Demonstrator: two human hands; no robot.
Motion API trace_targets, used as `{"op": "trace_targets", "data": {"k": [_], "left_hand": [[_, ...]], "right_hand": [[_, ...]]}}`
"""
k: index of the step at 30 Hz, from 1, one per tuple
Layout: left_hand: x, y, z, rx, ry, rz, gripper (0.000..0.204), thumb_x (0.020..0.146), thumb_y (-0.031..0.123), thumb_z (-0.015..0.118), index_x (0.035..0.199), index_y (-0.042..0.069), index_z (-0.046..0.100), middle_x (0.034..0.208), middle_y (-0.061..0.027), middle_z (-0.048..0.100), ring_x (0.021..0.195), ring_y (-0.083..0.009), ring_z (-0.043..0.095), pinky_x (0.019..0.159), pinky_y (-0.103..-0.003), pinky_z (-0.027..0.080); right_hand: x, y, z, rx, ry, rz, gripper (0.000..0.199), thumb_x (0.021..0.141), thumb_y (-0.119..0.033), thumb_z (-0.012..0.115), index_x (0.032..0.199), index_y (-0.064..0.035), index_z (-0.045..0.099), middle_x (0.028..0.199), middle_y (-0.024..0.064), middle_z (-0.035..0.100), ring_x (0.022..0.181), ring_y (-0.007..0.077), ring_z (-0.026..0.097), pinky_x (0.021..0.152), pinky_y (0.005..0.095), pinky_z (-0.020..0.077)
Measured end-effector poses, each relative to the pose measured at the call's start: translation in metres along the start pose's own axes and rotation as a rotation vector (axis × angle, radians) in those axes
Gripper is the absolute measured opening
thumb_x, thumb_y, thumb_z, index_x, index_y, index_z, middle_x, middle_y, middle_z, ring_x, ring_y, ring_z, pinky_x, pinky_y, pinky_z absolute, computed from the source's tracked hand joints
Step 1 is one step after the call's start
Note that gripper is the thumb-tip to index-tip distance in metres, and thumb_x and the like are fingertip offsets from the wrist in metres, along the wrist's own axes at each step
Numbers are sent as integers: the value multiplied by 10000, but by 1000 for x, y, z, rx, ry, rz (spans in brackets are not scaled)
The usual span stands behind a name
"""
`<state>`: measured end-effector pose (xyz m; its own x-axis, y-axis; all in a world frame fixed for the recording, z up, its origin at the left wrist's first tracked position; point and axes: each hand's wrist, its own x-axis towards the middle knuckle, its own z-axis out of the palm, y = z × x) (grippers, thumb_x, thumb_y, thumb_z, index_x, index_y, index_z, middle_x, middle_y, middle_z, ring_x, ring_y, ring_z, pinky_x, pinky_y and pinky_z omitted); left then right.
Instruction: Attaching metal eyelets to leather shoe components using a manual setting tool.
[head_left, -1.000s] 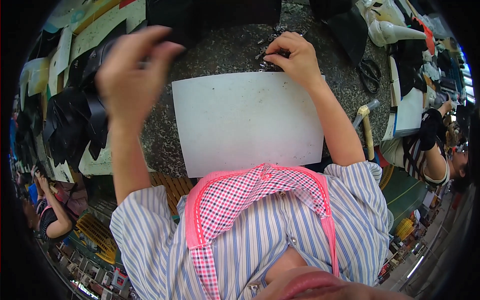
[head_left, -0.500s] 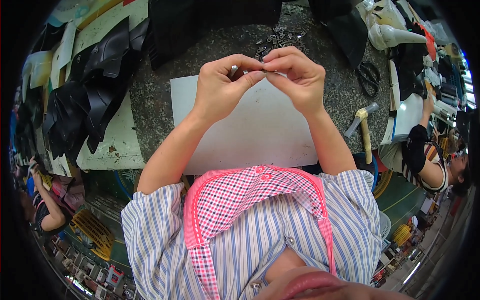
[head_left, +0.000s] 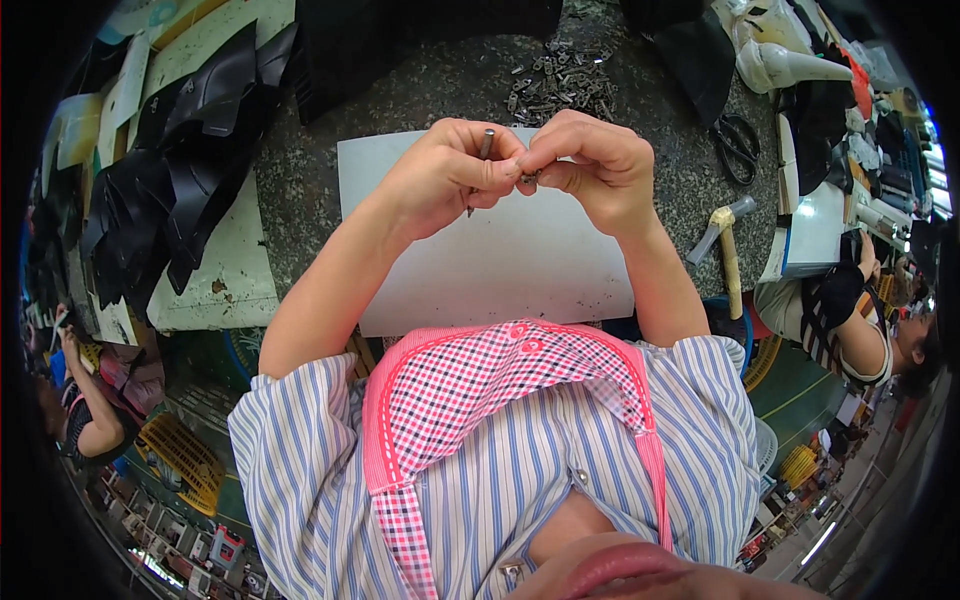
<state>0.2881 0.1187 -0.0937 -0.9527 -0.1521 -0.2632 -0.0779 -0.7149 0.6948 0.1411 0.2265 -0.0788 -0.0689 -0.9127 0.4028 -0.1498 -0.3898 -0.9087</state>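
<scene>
Both my hands meet over the far part of a white board (head_left: 500, 275). My left hand (head_left: 445, 180) is closed, with a thin metal rod (head_left: 488, 142) held through its curled fingers. Its thumb and fingertip also meet the right fingertips. In my right hand (head_left: 600, 168), thumb and forefinger pinch a small dark metal piece (head_left: 529, 178), mostly covered by the fingers. Just beyond the hands lies a loose pile of similar-looking small metal pieces (head_left: 565, 85) on the speckled dark tabletop (head_left: 310, 190).
Black sheet pieces (head_left: 190, 190) are stacked at left. On the right lie a hammer (head_left: 728, 245) with a pale handle, black scissors (head_left: 737, 152) and a white nozzle-shaped bottle (head_left: 790, 70). One person (head_left: 850, 320) sits at far right, another (head_left: 90, 400) at far left.
My hands have come slightly nearer, uncovering more of the metal pile. The left hand has turned, so the rod now shows more upright. The small piece between the fingertips is more visible.
</scene>
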Motion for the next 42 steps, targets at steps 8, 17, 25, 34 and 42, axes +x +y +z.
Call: {"op": "trace_targets", "data": {"k": [8, 17, 25, 34, 42], "left_hand": [[-3, -8, 13, 64, 168, 109, 138, 815, 164, 580, 830, 29, 557, 701, -13, 541, 527, -37, 350, 482, -178, 287], [-9, 1, 19, 275, 112, 69, 172, 816, 119, 543, 947, 13, 576, 752, 11, 545, 610, -25, 401, 539, -179, 351], [2, 0, 14, 594, 345, 153, 127, 785, 86, 558, 873, -3, 583, 743, -12, 566, 655, -52, 479, 581, -206, 386], [53, 101, -54, 1728, 888, 1054, 295, 692, 204, 696, 947, 86, 603, 816, -36, 590, 760, -166, 561, 669, -235, 443], [34, 93, -16, 1686, 793, 969, 282, 593, 166, 732, 849, 113, 625, 663, -19, 521, 648, -188, 493, 570, -304, 420]], "right_hand": [[-4, 9, 1, -206, 176, 35, 146, 638, 34, 664, 753, -36, 608, 775, 48, 556, 696, 136, 530, 609, 243, 435], [-5, -3, 3, -301, 98, -25, 151, 603, 24, 659, 700, -31, 557, 887, 91, 496, 855, 202, 497, 734, 301, 409], [0, 5, 7, -472, 114, 51, 159, 624, 47, 634, 712, -42, 536, 867, 67, 508, 794, 205, 524, 658, 274, 428], [11, 15, -20, -102, 163, 190, 50, 767, 75, 557, 798, 39, 543, 842, 76, 569, 786, 123, 555, 709, 233, 461], [38, 5, -12, -131, 294, 53, 144, 697, 75, 633, 828, 25, 597, 777, 54, 593, 728, 96, 564, 673, 219, 468]]}}
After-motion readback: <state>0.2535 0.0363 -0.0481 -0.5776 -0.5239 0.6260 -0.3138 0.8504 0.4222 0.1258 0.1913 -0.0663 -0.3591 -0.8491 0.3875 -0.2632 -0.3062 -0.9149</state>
